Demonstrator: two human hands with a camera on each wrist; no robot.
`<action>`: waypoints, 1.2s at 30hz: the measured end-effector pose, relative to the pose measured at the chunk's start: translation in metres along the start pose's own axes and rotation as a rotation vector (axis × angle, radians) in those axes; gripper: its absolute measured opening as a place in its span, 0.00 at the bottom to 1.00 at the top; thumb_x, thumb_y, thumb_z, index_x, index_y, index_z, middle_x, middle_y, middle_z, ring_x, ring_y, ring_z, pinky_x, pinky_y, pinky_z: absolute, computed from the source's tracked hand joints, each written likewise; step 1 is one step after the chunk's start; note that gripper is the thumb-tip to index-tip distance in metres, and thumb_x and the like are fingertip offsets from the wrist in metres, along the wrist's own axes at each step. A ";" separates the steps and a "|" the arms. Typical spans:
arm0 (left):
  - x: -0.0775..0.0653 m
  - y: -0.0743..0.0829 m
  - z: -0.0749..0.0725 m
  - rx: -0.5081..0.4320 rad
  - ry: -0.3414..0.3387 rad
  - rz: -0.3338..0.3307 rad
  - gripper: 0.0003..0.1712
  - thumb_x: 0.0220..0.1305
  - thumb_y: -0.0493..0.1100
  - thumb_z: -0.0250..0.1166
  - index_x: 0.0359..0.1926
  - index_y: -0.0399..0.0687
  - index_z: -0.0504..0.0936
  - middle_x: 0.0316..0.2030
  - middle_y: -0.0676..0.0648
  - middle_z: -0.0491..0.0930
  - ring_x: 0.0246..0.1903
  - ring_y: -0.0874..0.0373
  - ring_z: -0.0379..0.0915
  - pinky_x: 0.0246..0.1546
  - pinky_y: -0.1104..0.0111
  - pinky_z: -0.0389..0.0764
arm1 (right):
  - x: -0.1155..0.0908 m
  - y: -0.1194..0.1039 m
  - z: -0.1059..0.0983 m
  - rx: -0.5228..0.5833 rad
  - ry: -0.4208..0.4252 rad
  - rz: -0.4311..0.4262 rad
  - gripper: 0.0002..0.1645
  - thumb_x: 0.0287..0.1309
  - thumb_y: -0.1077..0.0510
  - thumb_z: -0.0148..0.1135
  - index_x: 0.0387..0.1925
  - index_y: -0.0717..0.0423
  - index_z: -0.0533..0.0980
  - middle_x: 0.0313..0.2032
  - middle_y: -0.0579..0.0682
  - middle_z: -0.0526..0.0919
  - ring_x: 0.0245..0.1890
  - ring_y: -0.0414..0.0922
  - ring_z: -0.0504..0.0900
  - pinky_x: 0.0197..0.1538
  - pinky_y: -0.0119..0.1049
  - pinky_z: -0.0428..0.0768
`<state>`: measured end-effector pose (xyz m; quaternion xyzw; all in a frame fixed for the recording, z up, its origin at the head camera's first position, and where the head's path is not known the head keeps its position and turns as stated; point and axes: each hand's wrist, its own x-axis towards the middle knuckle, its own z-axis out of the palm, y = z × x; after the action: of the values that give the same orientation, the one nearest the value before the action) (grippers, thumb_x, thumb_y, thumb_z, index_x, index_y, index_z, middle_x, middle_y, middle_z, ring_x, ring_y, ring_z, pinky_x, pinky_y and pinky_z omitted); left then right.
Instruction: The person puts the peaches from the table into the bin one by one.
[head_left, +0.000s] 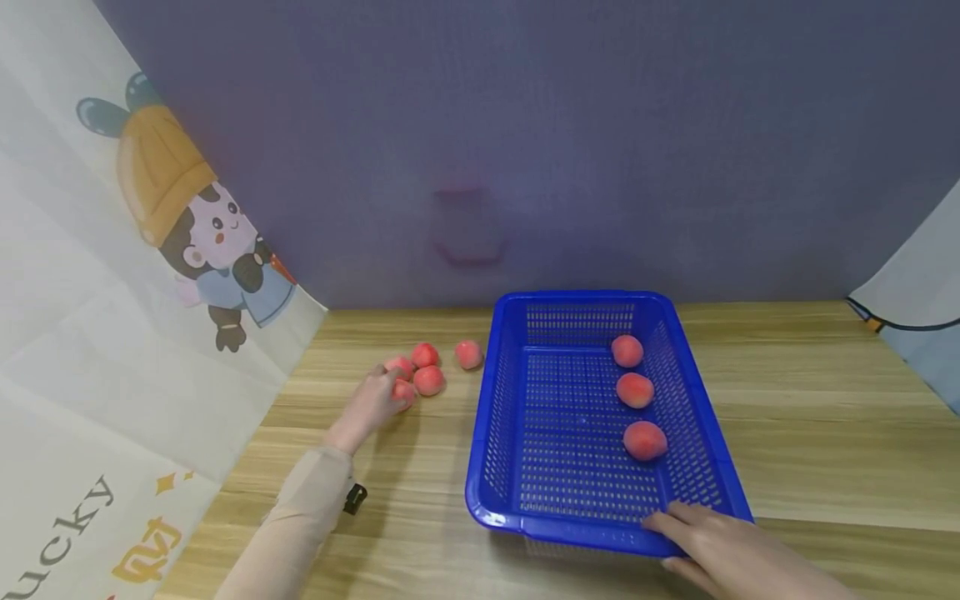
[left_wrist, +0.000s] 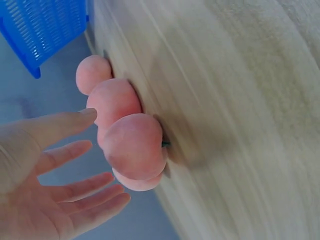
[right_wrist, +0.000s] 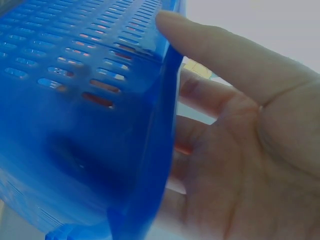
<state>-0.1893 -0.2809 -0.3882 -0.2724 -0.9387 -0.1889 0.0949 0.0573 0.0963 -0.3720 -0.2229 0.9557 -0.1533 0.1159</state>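
My left hand [head_left: 372, 400] reaches over a cluster of pink-red peaches [head_left: 429, 381] on the table left of the basket. In the left wrist view its fingers are spread and loosely extended beside the nearest peach [left_wrist: 135, 146], with nothing gripped. A green stem tip shows at the underside of that peach. My right hand [head_left: 723, 546] grips the near right rim of a blue plastic basket [head_left: 596, 533], thumb on one side of the rim and fingers on the other [right_wrist: 220, 120]. Inside, three peaches [head_left: 635, 390] lie in a row along the right wall.
One more peach [head_left: 468, 355] sits apart from the cluster, close to the basket's left wall. The wood-grain table [head_left: 825, 417] meets a grey-blue backdrop [head_left: 480, 150] behind. A white printed sheet [head_left: 90, 350] borders the left side, and a black cable [head_left: 915, 327] lies at the far right.
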 end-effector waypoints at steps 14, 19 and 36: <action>0.003 0.002 0.007 0.012 -0.071 -0.065 0.09 0.46 0.34 0.63 0.31 0.36 0.77 0.25 0.38 0.72 0.24 0.49 0.69 0.24 0.63 0.72 | 0.000 0.000 0.002 -0.010 0.021 -0.018 0.21 0.52 0.47 0.57 0.45 0.54 0.73 0.39 0.54 0.79 0.37 0.55 0.78 0.35 0.49 0.77; 0.003 -0.002 0.013 -0.016 -0.091 -0.081 0.11 0.47 0.33 0.63 0.36 0.38 0.76 0.28 0.37 0.74 0.27 0.49 0.70 0.27 0.61 0.73 | 0.000 0.000 0.002 -0.002 0.014 -0.007 0.22 0.52 0.47 0.57 0.45 0.54 0.74 0.39 0.55 0.79 0.38 0.56 0.78 0.35 0.50 0.76; 0.001 -0.004 0.019 0.042 -0.083 -0.078 0.15 0.49 0.34 0.60 0.41 0.34 0.76 0.38 0.29 0.71 0.28 0.48 0.70 0.29 0.59 0.74 | 0.001 0.000 0.002 -0.028 0.033 -0.020 0.21 0.52 0.47 0.57 0.44 0.54 0.74 0.38 0.55 0.79 0.37 0.55 0.78 0.35 0.50 0.76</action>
<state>-0.1933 -0.2757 -0.4068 -0.2412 -0.9554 -0.1613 0.0544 0.0575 0.0954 -0.3739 -0.2314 0.9573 -0.1446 0.0954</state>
